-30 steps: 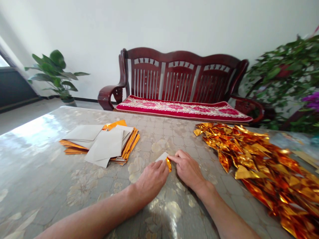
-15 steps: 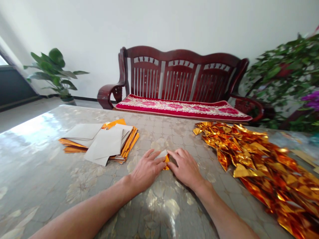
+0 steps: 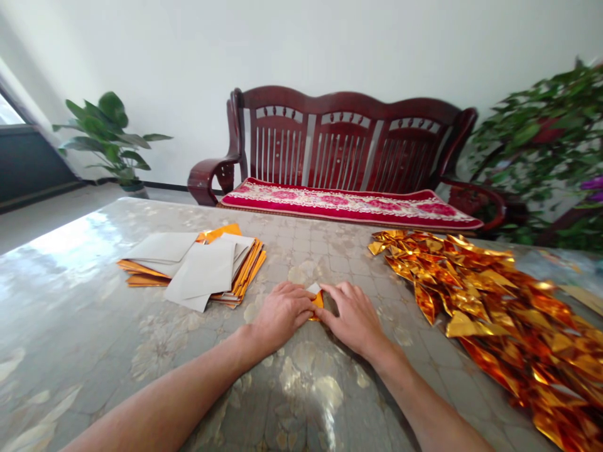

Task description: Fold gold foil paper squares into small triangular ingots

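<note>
A small piece of gold foil paper (image 3: 316,297) with a white back lies on the table between my hands, partly folded. My left hand (image 3: 281,313) rests on its left side, fingers curled and pressing on it. My right hand (image 3: 353,316) holds its right side, fingertips pinched at the fold. Most of the paper is hidden under my fingers. A stack of flat gold sheets (image 3: 200,268), white backs up, lies to the left. A big heap of folded gold pieces (image 3: 485,295) lies to the right.
The glossy patterned table (image 3: 94,326) runs wide on all sides. Behind it stands a dark red wooden bench (image 3: 339,150) with a red cushion. A potted plant (image 3: 110,135) stands at the far left, leafy plants (image 3: 551,144) at the right.
Both hands have closed in over the paper, so less of its white back shows. The view has shifted slightly.
</note>
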`<state>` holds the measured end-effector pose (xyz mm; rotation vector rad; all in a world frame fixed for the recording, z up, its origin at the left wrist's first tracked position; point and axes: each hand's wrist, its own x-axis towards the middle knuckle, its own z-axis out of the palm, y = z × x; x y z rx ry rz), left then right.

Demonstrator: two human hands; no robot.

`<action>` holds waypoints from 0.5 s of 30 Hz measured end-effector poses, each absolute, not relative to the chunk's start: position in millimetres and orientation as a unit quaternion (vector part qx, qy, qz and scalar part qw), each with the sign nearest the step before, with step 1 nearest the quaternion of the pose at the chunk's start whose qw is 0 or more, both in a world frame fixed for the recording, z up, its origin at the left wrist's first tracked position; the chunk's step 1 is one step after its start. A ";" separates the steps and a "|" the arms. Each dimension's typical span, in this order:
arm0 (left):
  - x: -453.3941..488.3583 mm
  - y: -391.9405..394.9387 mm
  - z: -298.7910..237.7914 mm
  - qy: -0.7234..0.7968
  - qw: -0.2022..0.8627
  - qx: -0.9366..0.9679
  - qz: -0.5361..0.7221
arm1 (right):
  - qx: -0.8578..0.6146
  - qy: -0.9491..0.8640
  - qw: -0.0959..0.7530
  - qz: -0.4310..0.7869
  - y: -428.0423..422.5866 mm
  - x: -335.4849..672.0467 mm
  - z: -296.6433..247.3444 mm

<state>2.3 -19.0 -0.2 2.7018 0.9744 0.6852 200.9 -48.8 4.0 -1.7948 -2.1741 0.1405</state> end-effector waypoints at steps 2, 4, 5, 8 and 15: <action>3.3 -19.1 0.5 0.336 0.105 0.906 0.233 | -0.635 -0.756 0.155 0.036 -50.8 197.6 4.1; 3.7 -19.3 1.0 0.341 0.115 0.903 0.234 | -0.637 -0.755 0.154 0.035 -51.8 196.9 3.8; 3.5 -19.2 1.2 0.342 0.119 0.902 0.235 | -0.635 -0.756 0.156 0.039 -51.8 198.0 3.4; 2.2 -17.9 1.1 0.339 0.121 0.904 0.231 | -0.615 -0.764 0.182 0.072 -49.0 205.9 0.8; -3.6 -9.6 -0.2 0.294 0.076 0.930 0.210 | -0.514 -0.799 0.294 0.105 -41.4 219.5 -3.2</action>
